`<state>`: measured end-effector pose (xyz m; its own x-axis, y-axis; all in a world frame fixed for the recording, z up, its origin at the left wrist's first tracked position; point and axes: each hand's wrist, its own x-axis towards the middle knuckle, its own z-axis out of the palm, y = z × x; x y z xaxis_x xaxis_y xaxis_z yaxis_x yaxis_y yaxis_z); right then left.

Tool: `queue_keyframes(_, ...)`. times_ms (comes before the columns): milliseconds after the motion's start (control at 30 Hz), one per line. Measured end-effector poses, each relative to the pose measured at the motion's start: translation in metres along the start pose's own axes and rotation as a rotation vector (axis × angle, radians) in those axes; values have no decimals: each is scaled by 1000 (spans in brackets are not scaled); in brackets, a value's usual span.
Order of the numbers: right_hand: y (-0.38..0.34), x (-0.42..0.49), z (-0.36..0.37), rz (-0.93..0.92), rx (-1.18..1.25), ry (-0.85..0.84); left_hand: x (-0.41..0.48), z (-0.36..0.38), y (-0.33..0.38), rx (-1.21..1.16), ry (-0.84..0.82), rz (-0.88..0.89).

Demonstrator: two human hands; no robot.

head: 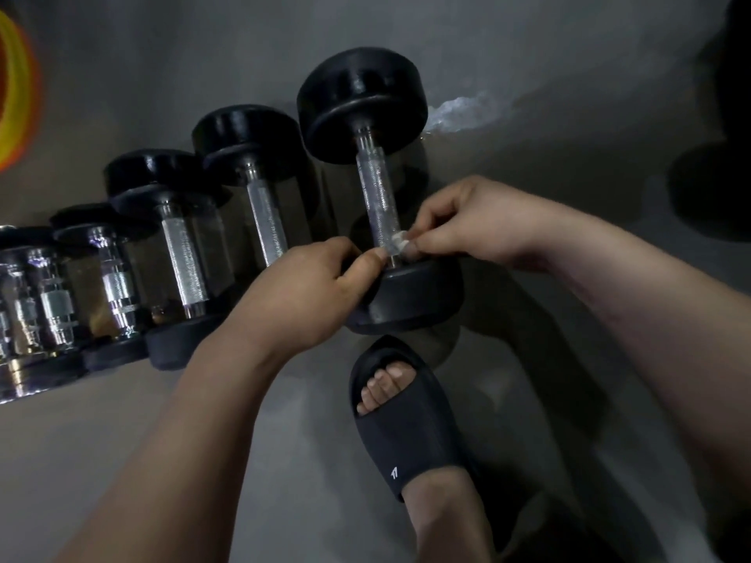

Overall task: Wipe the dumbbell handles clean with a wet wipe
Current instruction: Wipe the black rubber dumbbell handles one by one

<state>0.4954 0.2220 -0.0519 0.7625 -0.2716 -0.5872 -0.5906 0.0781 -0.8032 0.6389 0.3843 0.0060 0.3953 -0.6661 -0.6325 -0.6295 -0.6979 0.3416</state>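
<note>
Wet wipe (397,240): a small white wad at the near end of the handle (376,188), just above the collar where the bar meets the near head. It lies against the bar's right side.

Dumbbell (361,103): the largest one, lying on the floor (122,440). Its long axis runs away from the person, leaning slightly left at the far end. Above the wipe the knurled bar is bare all the way to the far head.

Right hand (471,221): comes in from the right, its fingers (430,237) closed together and pinching the wipe against the bar.

Left hand (300,298): comes in from the left. The thumb tip presses the wipe's left edge onto the bar, and the other fingers are curled beneath, mostly hidden. It appears to share the pinch.

Both hands sit at the same near end, and neither is plainly closer.

Judgement: the stroke is at its bottom limit, so the next travel has to go along the bar's axis, away from the body and toward the far head.

Surroundings: 5 smaller dumbbells (183,253) lie in a row to the left, roughly parallel. A foot in a dark slipper (410,440) stands just in front of the near head.
</note>
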Motion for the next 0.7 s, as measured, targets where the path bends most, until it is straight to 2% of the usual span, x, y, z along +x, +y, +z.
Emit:
queue_keyframes(100,-12,5,-2,-58,-132,45,-2,1,1,0,-4,-14)
queue_keyframes(233,-19,20,8,-152,72,271,-6,-2,3,-13,-5,-36)
queue_keyframes(300,-18,14,10,-175,-8,219,-8,-2,4,-30,10,-33)
queue_keyframes(400,-17,-1,12,-135,-198,14,-10,-1,2,-78,83,-29)
queue_keyframes(433,-16,0,12,-143,-211,17,-11,-1,2,-89,114,-29)
queue_keyframes(600,-24,28,13,-217,-27,308,-11,2,1,-132,276,-34)
queue_keyframes(700,-28,33,10,-230,-48,357,-6,3,-1,-194,395,-18)
